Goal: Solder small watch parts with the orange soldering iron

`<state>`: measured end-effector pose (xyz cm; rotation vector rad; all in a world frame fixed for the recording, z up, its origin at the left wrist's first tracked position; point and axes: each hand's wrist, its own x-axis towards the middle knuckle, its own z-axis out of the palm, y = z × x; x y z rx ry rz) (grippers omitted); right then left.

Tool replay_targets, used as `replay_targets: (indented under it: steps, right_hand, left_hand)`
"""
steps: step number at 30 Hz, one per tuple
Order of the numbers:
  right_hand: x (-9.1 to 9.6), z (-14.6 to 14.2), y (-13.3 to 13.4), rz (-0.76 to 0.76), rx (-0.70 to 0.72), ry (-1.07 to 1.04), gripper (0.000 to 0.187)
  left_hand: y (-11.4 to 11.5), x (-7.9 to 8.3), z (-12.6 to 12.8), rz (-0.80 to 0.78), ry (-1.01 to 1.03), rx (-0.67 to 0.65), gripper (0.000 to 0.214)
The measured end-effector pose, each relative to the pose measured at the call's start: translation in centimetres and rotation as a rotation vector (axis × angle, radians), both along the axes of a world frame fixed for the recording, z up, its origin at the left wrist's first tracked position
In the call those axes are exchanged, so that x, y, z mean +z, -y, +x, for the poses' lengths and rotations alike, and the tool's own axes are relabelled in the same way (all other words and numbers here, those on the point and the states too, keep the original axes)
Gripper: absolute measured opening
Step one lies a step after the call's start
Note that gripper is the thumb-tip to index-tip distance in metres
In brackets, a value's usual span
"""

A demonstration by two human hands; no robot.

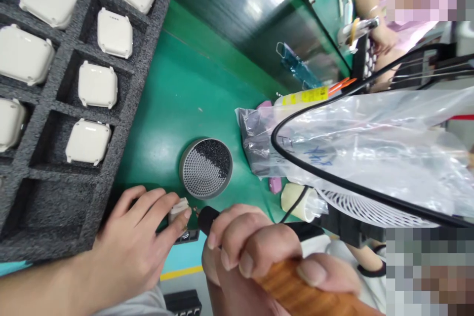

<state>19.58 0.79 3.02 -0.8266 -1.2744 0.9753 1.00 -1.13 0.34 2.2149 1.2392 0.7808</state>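
Observation:
At the table's near edge my left hand [148, 232] is closed on a small white watch case [179, 207], gripped between thumb and fingers. My right hand [255, 252] wraps around a screwdriver with a thick orange-brown handle [292, 286] and a black nose [207, 218]. The bit points at the watch case; whether it touches, I cannot tell. Just beyond both hands is a round grey dish [181, 170] with a dimpled floor and many tiny black pieces, apparently screws. Left of it, a black foam tray [142, 71] holds several white watch cases [98, 85] in its compartments.
A clear plastic bag [370, 133] lies at the right, with a black cable [322, 170] across it. A cream roll [296, 201] stands near the bag. Another person's hand [385, 37] is at the far right, beyond a dark glossy panel [255, 15].

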Motion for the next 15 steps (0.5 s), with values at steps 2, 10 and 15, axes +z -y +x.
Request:
replay_targets:
  steps: [2,10,15]
  right_hand:
    - [0.1,0.0,-0.2,0.015,-0.001,-0.038,0.029]
    - [1.1,1.9,-2.1,-0.109,0.292,0.096,0.028]
    - [1.8,2.8,-2.8,-0.205,0.448,0.243,0.043]
  left_hand:
    - [0.0,0.0,0.0,0.007,-0.007,0.003,0.034]
    - [0.1,0.0,0.1,-0.019,-0.028,0.003,0.033]
    - [0.2,-0.1,0.0,-0.020,-0.041,-0.005,0.034]
